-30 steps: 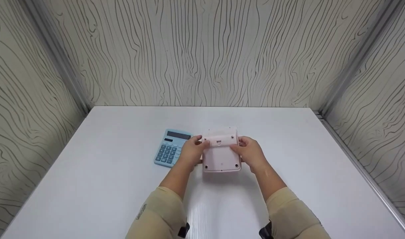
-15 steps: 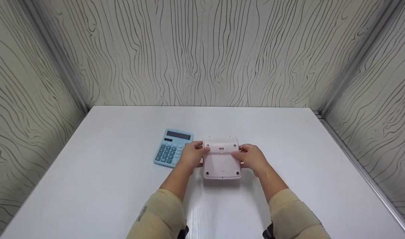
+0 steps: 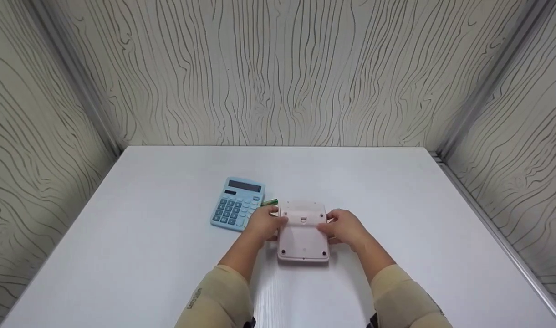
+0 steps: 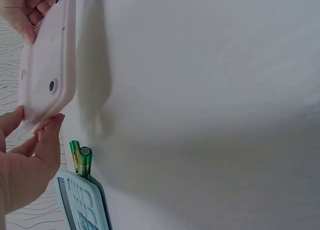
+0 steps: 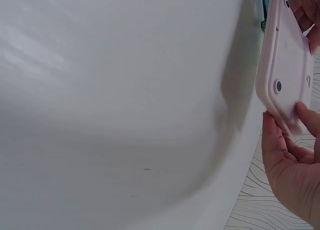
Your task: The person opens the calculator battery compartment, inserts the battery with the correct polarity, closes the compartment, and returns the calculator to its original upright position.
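"What are the hands doing?"
"Both are holding on tight. The left hand (image 3: 265,223) and the right hand (image 3: 347,228) pinch one pink case (image 3: 303,241), one hand at each side. The thumbs are on top."
"Which way is the case turned?"
"Its back is up. I see little dark feet near its corners and a small latch between the two thumbs. It is up in the air, with its shadow on the white table (image 3: 123,228) below."
"What's next to the grip?"
"Two green batteries (image 4: 84,162) lie close together, just past the left fingers. Beside the left hand is a blue calculator (image 3: 237,203), buttons up. The hand hides one corner of it."
"And farther out?"
"Tan sleeves (image 3: 223,291) come up behind the hands. Way past the grip is a wall (image 3: 278,73) with wiggly dark lines."
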Motion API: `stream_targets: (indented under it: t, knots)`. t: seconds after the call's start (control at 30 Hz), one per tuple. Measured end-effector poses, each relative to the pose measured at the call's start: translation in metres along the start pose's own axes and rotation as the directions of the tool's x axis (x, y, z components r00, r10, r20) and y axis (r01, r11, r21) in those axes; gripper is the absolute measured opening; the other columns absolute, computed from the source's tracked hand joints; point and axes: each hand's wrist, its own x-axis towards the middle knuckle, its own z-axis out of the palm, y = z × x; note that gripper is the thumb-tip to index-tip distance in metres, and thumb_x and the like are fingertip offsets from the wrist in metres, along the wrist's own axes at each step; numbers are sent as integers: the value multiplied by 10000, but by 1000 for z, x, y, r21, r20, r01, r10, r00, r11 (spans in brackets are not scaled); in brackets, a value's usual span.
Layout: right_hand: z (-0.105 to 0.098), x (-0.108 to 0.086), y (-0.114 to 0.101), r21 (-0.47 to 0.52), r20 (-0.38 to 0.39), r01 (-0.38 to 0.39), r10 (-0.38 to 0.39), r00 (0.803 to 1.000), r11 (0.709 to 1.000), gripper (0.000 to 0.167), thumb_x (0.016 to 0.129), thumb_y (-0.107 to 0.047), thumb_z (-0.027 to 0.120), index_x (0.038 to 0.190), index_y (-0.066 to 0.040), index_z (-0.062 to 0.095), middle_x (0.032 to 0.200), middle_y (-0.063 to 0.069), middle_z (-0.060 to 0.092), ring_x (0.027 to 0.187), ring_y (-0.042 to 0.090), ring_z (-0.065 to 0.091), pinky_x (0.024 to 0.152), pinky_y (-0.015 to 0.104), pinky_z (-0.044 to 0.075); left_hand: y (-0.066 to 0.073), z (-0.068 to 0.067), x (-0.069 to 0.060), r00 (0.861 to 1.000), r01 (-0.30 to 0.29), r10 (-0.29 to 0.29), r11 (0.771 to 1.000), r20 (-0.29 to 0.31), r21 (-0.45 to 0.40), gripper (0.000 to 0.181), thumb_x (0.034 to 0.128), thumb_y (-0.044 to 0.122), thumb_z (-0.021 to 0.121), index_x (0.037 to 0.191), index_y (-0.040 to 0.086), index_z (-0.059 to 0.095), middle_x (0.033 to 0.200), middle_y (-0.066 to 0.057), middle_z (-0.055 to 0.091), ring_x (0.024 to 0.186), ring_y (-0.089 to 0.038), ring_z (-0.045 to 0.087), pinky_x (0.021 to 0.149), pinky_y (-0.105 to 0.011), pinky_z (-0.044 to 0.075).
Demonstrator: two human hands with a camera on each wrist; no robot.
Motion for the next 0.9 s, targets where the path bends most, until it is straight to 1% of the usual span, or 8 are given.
stream_targets:
  t: [0.13, 0.23, 0.43, 0.57, 0.77, 0.9]
  knots:
    - [2, 0, 7, -19, 21, -13, 13, 1000, 1000, 302, 824, -118, 667, 1066, 26, 559, 909, 123, 583, 751, 187, 627, 670, 328, 543, -6, 2, 0, 999, 29, -30, 999, 22, 12, 449, 845, 192, 649, 1255, 77, 508, 1085, -89, 590, 913, -198, 592, 688, -306, 539]
    - [4, 0, 11, -26, 30, -22, 23, 999, 999, 285, 824, -115, 666, 1050, 24, 561, 898, 118, 596, 733, 179, 629, 661, 321, 542, -11, 3, 0, 999, 33, -34, 999, 36, 22, 447, 847, 179, 645, 1255, 67, 501, 1056, -89, 596, 889, -187, 595, 693, -307, 538]
    - [6, -1, 17, -69, 43, -29, 32, 999, 997, 293, 826, -141, 667, 1049, 17, 562, 888, 109, 602, 711, 172, 632, 661, 318, 541, -15, 5, 1, 998, 47, -50, 995, 36, 88, 426, 834, 164, 660, 1226, 76, 518, 1062, -80, 585, 889, -186, 568, 723, -309, 519]
    - [7, -1, 18, -110, 49, -45, 51, 998, 993, 292, 821, -166, 675, 1033, 8, 574, 871, 99, 600, 707, 172, 625, 651, 305, 537, -15, 7, 1, 998, 59, -64, 988, 29, 145, 417, 824, 173, 671, 1203, 71, 530, 1021, -73, 592, 852, -176, 577, 718, -300, 514]
    - [5, -3, 18, -175, 48, -51, 60, 997, 983, 288, 807, -192, 689, 993, -3, 578, 824, 76, 605, 697, 164, 606, 635, 291, 526, -17, 8, -1, 997, 48, -58, 980, 48, 193, 418, 818, 155, 674, 1192, 23, 542, 949, -69, 600, 780, -159, 588, 666, -268, 513]
    - [5, -4, 18, -192, 51, -54, 65, 997, 980, 290, 801, -192, 695, 980, 6, 581, 809, 77, 606, 695, 168, 601, 635, 291, 529, -17, 8, -3, 998, 36, -48, 975, 48, 221, 422, 809, 163, 680, 1179, 7, 553, 959, -79, 607, 796, -163, 588, 702, -283, 514]
